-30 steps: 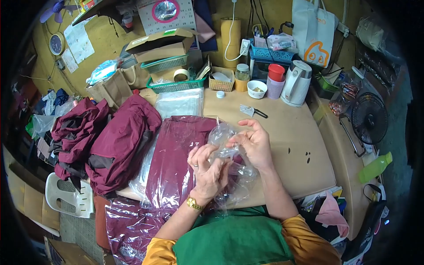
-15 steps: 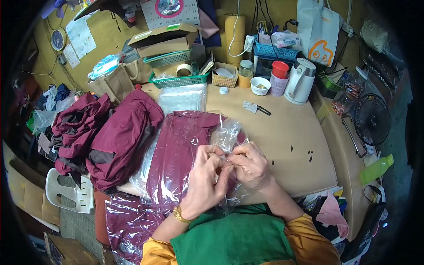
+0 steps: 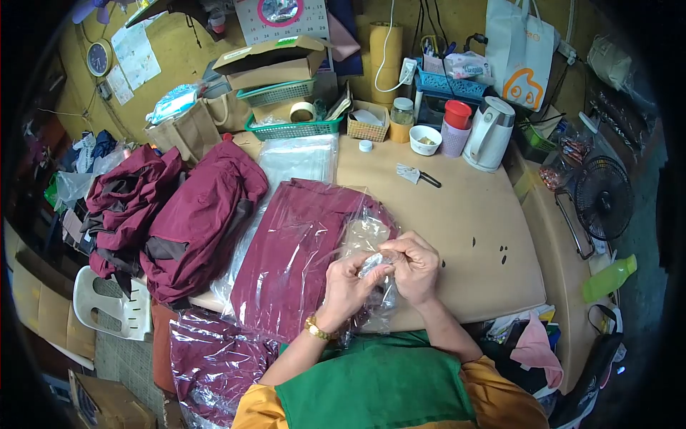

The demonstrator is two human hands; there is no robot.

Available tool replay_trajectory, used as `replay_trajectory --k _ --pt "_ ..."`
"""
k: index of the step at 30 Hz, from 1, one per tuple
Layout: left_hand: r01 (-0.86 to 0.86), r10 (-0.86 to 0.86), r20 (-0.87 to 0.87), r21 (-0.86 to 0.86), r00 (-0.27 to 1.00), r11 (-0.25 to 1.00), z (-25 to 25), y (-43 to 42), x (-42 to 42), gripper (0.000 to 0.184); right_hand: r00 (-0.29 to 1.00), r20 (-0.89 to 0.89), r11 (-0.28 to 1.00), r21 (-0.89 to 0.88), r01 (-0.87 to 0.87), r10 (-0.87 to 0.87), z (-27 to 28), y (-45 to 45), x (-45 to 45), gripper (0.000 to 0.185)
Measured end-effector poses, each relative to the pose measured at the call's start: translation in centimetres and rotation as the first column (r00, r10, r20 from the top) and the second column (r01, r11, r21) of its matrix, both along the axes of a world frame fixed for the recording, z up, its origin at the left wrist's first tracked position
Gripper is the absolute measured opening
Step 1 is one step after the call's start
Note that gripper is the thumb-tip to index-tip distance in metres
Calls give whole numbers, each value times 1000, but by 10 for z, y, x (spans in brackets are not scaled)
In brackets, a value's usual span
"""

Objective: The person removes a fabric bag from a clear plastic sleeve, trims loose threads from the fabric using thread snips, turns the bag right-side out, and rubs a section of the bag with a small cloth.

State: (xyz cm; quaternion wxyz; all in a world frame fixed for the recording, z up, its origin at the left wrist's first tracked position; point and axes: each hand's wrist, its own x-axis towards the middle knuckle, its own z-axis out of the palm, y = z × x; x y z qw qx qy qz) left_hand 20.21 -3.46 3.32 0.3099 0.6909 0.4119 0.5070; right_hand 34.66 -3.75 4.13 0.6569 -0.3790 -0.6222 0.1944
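Observation:
A folded maroon garment (image 3: 289,247) lies inside a clear plastic bag (image 3: 368,230) at the table's front. My left hand (image 3: 349,286), with a gold band at the wrist, pinches the bag's gathered plastic over the garment's right side. Close beside it, my right hand (image 3: 416,268) is closed on the same plastic, fingertips nearly meeting the left ones. Crumpled film shows between the hands; the exact edge in the fingers is hard to make out. Left of the garment lie two maroon garment piles (image 3: 204,218), without a bag around the nearer one.
Flat clear bags (image 3: 296,161) lie behind the garment. Along the back stand a green basket (image 3: 296,129), a white bowl (image 3: 424,141) and a kettle (image 3: 489,136). Small snips (image 3: 429,179) lie on the table (image 3: 471,207). Another bagged maroon garment (image 3: 214,365) hangs at the front left.
Both hands have shifted slightly and turned, with the plastic bunched between them. The bagged garment's near end has swung a little left, and the view has tilted slightly.

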Motion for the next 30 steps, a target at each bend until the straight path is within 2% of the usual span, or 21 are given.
replay_trajectory --k 1,2,3,4,6,7,8,9,11,12,14,15,18,20,22,24,25,27,28,30 --pt "58 -59 -43 -24 997 998 1 4 -3 24 997 75 998 54 23 -27 1 1 2 10" --pt "115 -119 -86 -51 989 992 1 6 -8 20 997 75 998 54 21 -25 1 2 4 10" --pt "136 -140 -212 -33 967 990 -1 9 -13 22 992 121 997 72 28 -36 0 3 7 13" --pt "138 -142 -213 -32 967 990 1 8 -16 22 985 165 995 92 35 -50 0 4 8 17" --pt "10 56 -473 135 879 991 19 0 -19 39 978 193 994 90 61 -77 4 4 10 18" --pt "18 35 -350 147 936 989 25 -4 -17 55 969 227 993 89 80 -98 6 6 11 20" --pt "17 36 -347 149 937 989 34 -6 -14 55 968 230 993 91 79 -98 8 9 13 20" --pt "-4 98 -308 292 946 956 43 -8 -12 60 973 214 993 98 62 -81 8 11 15 20" --pt "0 25 -155 160 988 987 52 -17 -7 51 979 195 994 99 40 -59 10 10 12 21" --pt "-4 29 -156 159 987 987 41 -14 -7 51 985 170 994 109 3 -22 13 9 8 21" --pt "125 -128 -32 -84 991 989 14 4 -7 27 989 147 992 124 -37 19 16 7 5 21" --pt "125 -128 -32 -82 991 989 9 7 -8 27 986 163 995 95 -34 18 15 4 5 20" --pt "98 -88 183 -48 979 994 4 12 -10 14 977 211 1000 13 -23 20 32 -5 6 12" --pt "64 -65 126 10 990 998 11 11 -13 12 889 449 993 -112 -41 87 42 -11 17 11" --pt "101 -43 297 -182 954 978 15 9 -11 8 873 476 993 -90 -71 106 26 -7 26 12" --pt "78 -42 237 -146 971 986 13 10 -9 8 848 527 999 44 29 -48 32 -13 22 9" --pt "57 -37 176 -112 984 992 12 10 -8 9 848 527 999 45 30 -49 33 -14 19 9" --pt "44 -27 166 -100 986 994 13 9 -5 11 821 548 983 167 80 -160 33 -16 14 18" --pt "31 -17 154 -90 988 995 13 9 -5 12 822 547 983 166 81 -160 33 -16 14 18" --pt "46 -33 161 -78 986 996 7 11 -7 12 940 335 996 31 -86 71 31 -17 16 24"
